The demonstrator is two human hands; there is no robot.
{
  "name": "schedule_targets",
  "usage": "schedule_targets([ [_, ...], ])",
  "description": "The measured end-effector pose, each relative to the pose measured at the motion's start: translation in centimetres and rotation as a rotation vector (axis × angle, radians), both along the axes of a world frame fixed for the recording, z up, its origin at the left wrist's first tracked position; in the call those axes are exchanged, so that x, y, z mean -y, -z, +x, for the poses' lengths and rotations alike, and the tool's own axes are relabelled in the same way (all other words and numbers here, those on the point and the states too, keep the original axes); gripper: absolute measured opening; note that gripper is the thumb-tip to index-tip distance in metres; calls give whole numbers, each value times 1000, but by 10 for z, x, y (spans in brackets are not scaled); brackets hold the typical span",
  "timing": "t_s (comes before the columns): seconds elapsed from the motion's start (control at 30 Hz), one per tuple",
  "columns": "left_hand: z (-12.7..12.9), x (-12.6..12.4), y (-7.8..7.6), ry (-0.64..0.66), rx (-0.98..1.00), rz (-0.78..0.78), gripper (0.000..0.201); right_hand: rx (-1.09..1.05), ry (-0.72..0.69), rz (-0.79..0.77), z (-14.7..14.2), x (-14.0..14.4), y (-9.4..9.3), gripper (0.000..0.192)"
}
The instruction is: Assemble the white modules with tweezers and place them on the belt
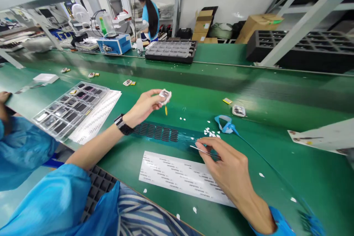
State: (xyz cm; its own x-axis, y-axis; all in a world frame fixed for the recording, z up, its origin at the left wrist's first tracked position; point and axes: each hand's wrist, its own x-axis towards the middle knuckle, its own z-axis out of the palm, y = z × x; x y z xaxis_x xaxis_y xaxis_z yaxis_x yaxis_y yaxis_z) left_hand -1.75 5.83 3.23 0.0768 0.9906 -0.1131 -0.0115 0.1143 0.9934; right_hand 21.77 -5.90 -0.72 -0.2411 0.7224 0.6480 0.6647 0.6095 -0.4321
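A person at a green workbench pinches a small white device in the raised left hand. The right hand grips tweezers over a label sheet. Many peeled bits lie scattered nearby; a tray of devices waits at left, so plenty seems left.

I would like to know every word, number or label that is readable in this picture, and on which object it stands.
No text can be read.
White label sheet near the right hand: rows of small print, too small to read.
White sheet under the clear tray: print too blurred.
Blue box and cardboard boxes: markings not legible.
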Motion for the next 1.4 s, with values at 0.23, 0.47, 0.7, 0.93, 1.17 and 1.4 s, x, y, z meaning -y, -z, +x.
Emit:
schedule_targets([
  [0.23,25,71,11,330,-17,72,25,-38,45,41,-8,9,-3,11],
  [0.47,30,91,21,396,-126,98,27,-16,6,136,-11,15,-2,13],
  [0.7,31,94,20,409,-245,177,28,15,-24,63,-14,13,-5,11],
  [0.93,32,93,20,389,-422,298,26,-147,-26,-131,-16,15,-10,13],
  [1.17,31,94,21,437,-513,311,30,-281,-1,-379,-9,13,-9,10],
  [1.4,29,89,29,462,-308,101,21,-51,-100,-15,-11,12,-5,17],
])
